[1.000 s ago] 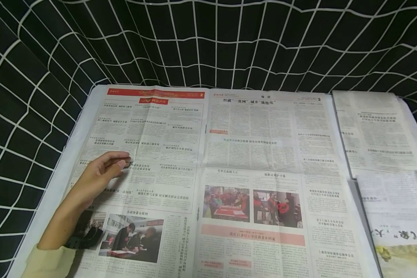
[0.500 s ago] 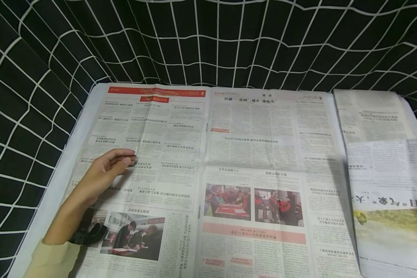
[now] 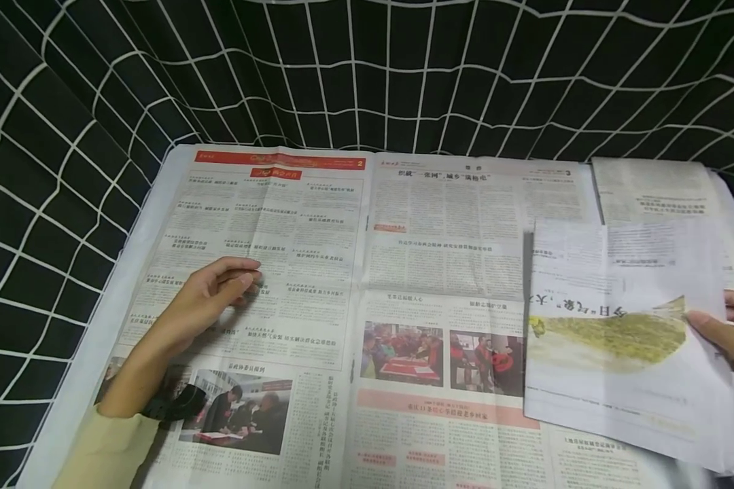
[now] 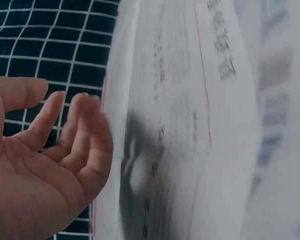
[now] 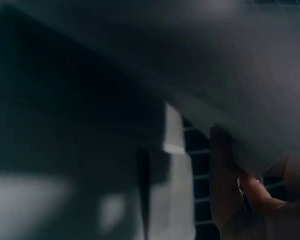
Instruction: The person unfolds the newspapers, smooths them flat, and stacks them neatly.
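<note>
A large newspaper (image 3: 440,272) lies spread over the white table, a page with a red banner on its left side. Over that left page hovers my left hand (image 3: 198,309), fingers loosely bent and nothing held; the left wrist view shows its palm and parted fingers (image 4: 90,135). At the right edge of the head view my right hand (image 3: 730,333) pinches the right side of a folded newspaper (image 3: 605,394) with a yellow-green landscape picture. That folded newspaper overlaps the right part of the spread one. In the dark right wrist view, fingers (image 5: 260,195) grip the paper's edge.
Another folded newspaper (image 3: 654,180) lies at the back right of the white table (image 3: 107,299), partly covered by the held one. A black curtain (image 3: 367,75) with a white grid surrounds the table at the back and left. A black band (image 3: 177,402) is on the left wrist.
The folded newspaper with the landscape has come in from the right and moved left over the spread pages; my right hand has entered view with it. My left hand has drifted slightly right.
</note>
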A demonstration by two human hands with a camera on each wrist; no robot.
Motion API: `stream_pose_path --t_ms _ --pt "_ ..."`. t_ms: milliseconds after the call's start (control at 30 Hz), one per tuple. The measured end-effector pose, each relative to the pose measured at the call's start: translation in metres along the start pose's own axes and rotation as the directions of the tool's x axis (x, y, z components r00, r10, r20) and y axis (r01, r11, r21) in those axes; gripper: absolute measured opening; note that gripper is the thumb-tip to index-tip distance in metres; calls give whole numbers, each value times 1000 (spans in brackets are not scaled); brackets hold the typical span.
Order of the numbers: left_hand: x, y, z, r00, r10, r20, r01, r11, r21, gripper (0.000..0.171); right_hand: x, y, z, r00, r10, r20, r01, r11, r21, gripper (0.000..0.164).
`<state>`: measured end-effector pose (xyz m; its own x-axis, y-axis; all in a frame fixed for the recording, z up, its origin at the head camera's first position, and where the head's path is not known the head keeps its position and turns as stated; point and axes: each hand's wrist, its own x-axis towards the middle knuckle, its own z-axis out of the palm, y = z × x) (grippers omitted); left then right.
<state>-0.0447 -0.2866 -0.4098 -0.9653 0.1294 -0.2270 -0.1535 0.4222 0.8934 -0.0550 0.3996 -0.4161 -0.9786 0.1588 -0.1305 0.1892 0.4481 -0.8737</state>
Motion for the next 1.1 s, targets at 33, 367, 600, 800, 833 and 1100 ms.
stream_pose_path --t_ms 33,367,600,800,833,1100 --pt "1 1 2 1000 6 3 -6 1000 0 43 -1 -9 10 999 -16 -37 16 1000 -7 43" --pt "16 19 33 997 51 63 -51 999 -12 35 -8 -34 38 954 115 277 -11 936 -352 68" --pt "26 35 55 989 82 123 -83 997 5 37 -8 -30 50 931 35 364 57 970 -238 74" --pt "33 45 72 979 107 173 -109 994 2 37 -10 -34 68 936 -5 351 65 985 -160 76" --pt "35 46 75 976 112 186 -113 994 -3 37 -11 -35 71 939 -6 344 64 985 -158 76" --pt "42 53 97 957 145 252 -150 989 -2 34 -13 -49 108 942 24 336 13 994 -107 78"
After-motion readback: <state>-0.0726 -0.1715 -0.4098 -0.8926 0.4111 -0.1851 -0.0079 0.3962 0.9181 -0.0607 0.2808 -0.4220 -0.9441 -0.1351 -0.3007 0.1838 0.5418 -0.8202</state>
